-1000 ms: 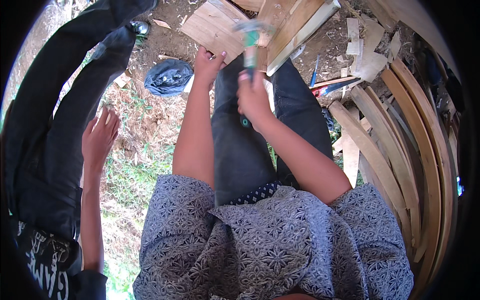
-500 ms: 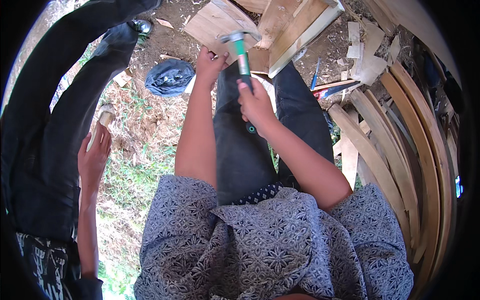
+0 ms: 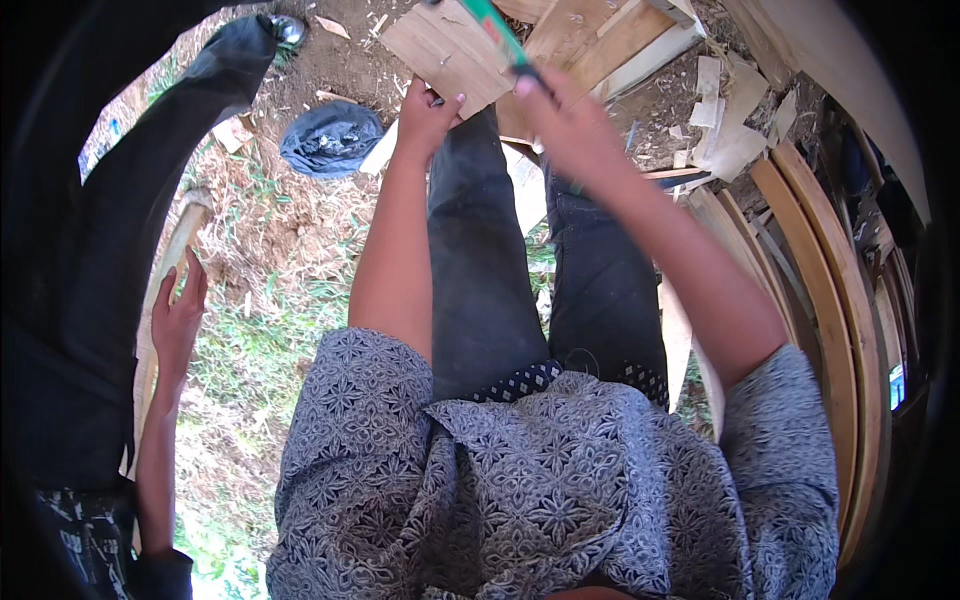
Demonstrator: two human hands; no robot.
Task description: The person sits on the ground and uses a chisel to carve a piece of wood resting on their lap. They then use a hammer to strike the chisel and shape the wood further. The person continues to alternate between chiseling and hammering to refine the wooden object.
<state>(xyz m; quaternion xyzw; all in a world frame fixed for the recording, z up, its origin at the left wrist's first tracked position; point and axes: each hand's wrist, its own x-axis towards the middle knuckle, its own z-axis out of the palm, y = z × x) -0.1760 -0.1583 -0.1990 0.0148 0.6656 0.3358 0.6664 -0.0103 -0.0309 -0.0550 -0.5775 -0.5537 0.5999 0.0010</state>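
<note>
My right hand (image 3: 570,125), smeared by motion, is closed round the handle of a hammer (image 3: 492,24) with a green and black grip. The hammer is raised over the wood, and its head is partly cut off by the upper edge. A flat light-brown wooden board (image 3: 450,60) lies tilted beyond my knees. At its near left corner my left hand (image 3: 428,118) grips the edge, fingers curled. A small thin mark, perhaps a nail, shows on the board's face. Right of the board stands a wooden piece made of joined planks (image 3: 610,50), partly behind my right hand.
On the left another person in dark trousers (image 3: 190,150) has a hand (image 3: 180,315) beside a long piece of wood (image 3: 180,235). A black plastic bag (image 3: 332,138) lies on the ground. Long planks (image 3: 815,250) are stacked at my right, with wood scraps (image 3: 745,110) near them.
My right hand has moved up and to the right, lifting the hammer away from my left hand. My left hand stays at the board's edge. The other person's hand has shifted slightly down.
</note>
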